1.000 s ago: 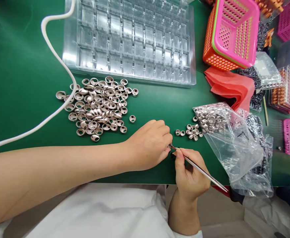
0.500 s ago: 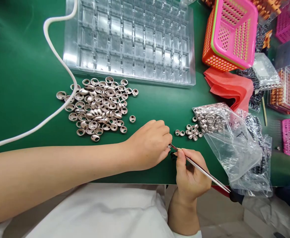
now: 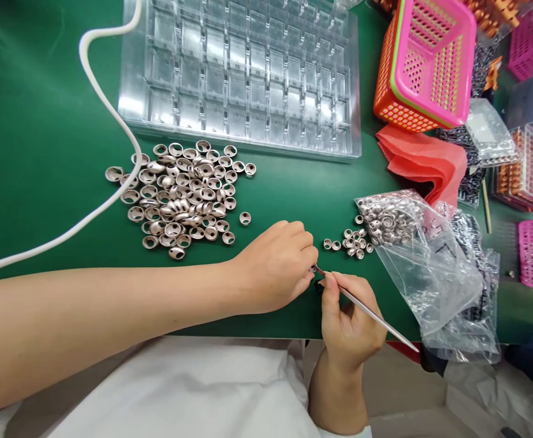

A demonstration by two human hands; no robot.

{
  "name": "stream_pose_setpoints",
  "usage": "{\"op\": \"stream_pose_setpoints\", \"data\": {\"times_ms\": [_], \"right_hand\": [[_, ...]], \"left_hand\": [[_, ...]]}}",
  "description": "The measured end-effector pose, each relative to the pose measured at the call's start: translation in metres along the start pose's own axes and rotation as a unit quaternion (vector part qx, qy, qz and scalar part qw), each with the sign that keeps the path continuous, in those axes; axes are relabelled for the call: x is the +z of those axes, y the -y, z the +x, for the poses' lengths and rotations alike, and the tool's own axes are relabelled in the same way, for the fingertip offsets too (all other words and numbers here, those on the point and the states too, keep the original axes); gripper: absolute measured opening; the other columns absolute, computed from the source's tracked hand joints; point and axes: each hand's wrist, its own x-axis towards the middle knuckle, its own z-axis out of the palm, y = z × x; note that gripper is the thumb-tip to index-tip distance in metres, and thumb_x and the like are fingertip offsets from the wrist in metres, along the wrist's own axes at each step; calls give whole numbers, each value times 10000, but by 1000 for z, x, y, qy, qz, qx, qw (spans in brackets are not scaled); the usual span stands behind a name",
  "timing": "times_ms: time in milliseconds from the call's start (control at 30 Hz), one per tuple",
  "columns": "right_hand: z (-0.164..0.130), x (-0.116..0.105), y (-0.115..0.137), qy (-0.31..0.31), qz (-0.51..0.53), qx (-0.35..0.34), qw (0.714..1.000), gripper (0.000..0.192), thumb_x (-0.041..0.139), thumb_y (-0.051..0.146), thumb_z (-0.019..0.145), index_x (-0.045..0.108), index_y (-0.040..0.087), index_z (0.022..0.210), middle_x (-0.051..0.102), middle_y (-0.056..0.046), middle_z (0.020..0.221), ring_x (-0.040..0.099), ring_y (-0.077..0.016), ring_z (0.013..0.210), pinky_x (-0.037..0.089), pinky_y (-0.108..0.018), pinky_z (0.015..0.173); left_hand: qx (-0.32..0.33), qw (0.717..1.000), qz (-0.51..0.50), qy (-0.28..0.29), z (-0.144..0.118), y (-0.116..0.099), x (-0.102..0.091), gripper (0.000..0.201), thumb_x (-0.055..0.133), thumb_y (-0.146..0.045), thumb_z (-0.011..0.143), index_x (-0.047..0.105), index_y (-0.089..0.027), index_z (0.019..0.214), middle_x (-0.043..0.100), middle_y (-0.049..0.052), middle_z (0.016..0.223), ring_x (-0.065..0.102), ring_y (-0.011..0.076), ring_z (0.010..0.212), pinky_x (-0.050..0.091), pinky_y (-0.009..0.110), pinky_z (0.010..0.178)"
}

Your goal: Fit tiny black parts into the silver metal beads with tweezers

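Tweezers [image 3: 367, 311] sit pinched in your right hand [image 3: 349, 325], tip meeting the curled fingers of your left hand [image 3: 275, 267] low on the worktop [image 3: 42, 152], which seem to grip something hidden; steady both before fitting.

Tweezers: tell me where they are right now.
In the head view, the tweezers sit low and right of centre, held in the right hand, their tip meeting the left hand fingertips.

Both forearms bare to the frame edge; no gloves, rings or watch visible. Left hand [image 3: 275, 267] and right hand [image 3: 348, 322] uncovered, nails short. White smooth-fabric garment [image 3: 179, 389] covers the torso below the arms.
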Motion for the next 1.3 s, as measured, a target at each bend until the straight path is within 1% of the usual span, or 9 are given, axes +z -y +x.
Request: {"op": "stream_pose_setpoints", "data": {"times_ms": [133,333,600,800,867,967,1100,1200,1300], "right_hand": [[3,-4,4,33,-46,10,998,172,697,122,892,647,218,1025,733,-8,832,722,-138,692,594,-251,618],[13,-8,10,67,-111,-10,992,87,662,179,931,632,211,1006,735,-4,812,714,-129,668,558,-240,595],[25,-9,8,125,-102,-39,986,88,598,152,956,585,220,1010,683,12,765,673,-124,649,535,-243,573],[26,-7,7,130,-82,-64,986,118,611,106,931,584,199,998,670,6,761,661,-113,651,545,-227,587],[24,-7,4,128,-61,-49,989,121,610,105,929,589,204,996,671,9,763,664,-113,644,554,-230,590],[20,-5,0,116,-27,1,993,103,610,127,935,600,217,983,674,17,761,676,-114,643,567,-229,598],[13,-3,-2,80,-11,70,994,58,630,168,936,614,221,952,693,19,778,695,-111,647,553,-216,576],[9,-2,-2,53,17,91,994,56,640,172,931,624,221,954,695,25,779,693,-107,633,558,-217,581],[9,-3,-2,48,37,95,994,72,651,166,924,628,224,960,692,33,770,690,-101,624,548,-211,569]], "left_hand": [[4,1000,-6,-4,0,0,0,156,595,-191,931,689,-130,822,622,58,821,502,216,824,357,363,716],[5,1000,-8,-6,-1,0,0,165,578,-187,950,679,-136,829,613,55,811,484,214,807,341,364,698],[12,1000,-11,-16,-1,0,2,181,545,-159,954,665,-139,820,592,60,784,474,221,787,316,367,668],[9,999,-17,-27,-1,-1,2,193,557,-159,954,669,-138,798,586,52,762,466,218,772,308,370,661],[9,1000,-15,-23,0,-1,2,191,562,-163,952,672,-137,798,590,52,765,467,218,776,316,370,668],[5,1000,-12,-14,0,0,2,161,583,-171,939,679,-135,815,601,51,785,474,218,791,327,370,684],[2,1000,-17,-5,0,1,1,128,612,-190,926,687,-136,839,605,46,809,484,219,809,337,370,698],[-1,1000,-21,0,-1,1,0,126,619,-191,924,693,-136,838,602,41,803,488,216,813,344,367,705],[-4,1000,-21,2,0,1,0,128,621,-185,923,698,-134,834,604,39,791,490,212,804,343,361,704]]}}
